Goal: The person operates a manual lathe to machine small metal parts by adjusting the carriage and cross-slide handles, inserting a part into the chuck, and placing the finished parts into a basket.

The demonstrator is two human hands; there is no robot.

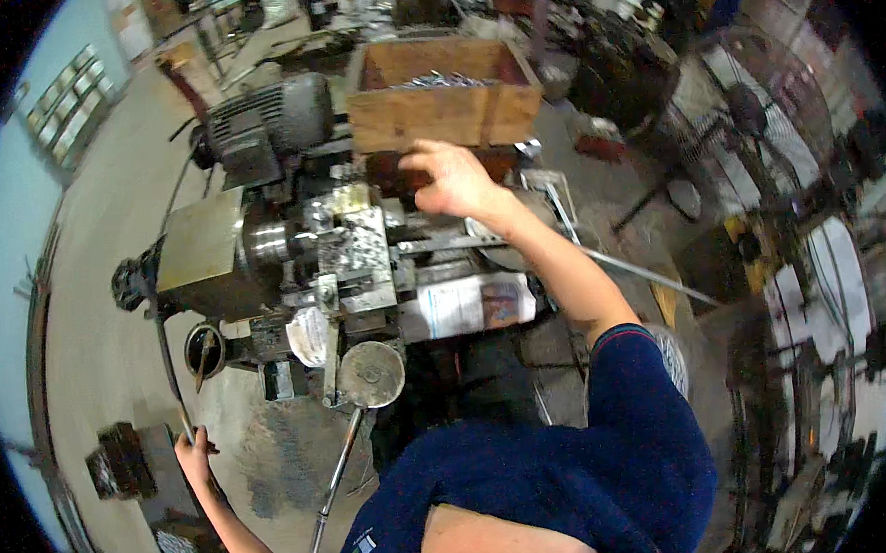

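My left hand [196, 452] is wrapped round the lower end of a long dark lever [170, 366], which runs up to the left side of a small metal lathe [206, 244]. Over the lathe's right part reaches my right hand [448, 181], its fingers bent and apart, with nothing visible between them. It is just in front of a wooden box [444, 111] that holds many small metal pieces [443, 79]. Left of that hand lies the tool slide [357, 251], smeared with grease. The round shiny chuck [269, 243] sits beside the slide.
An electric motor [270, 120] stands behind the lathe. Nearer to me are a round metal disc [371, 374], a slanting metal rod [334, 482] and a dark pot [204, 347]. A printed sheet [474, 303] covers part of the bed. A large fan [745, 110] stands at the right.
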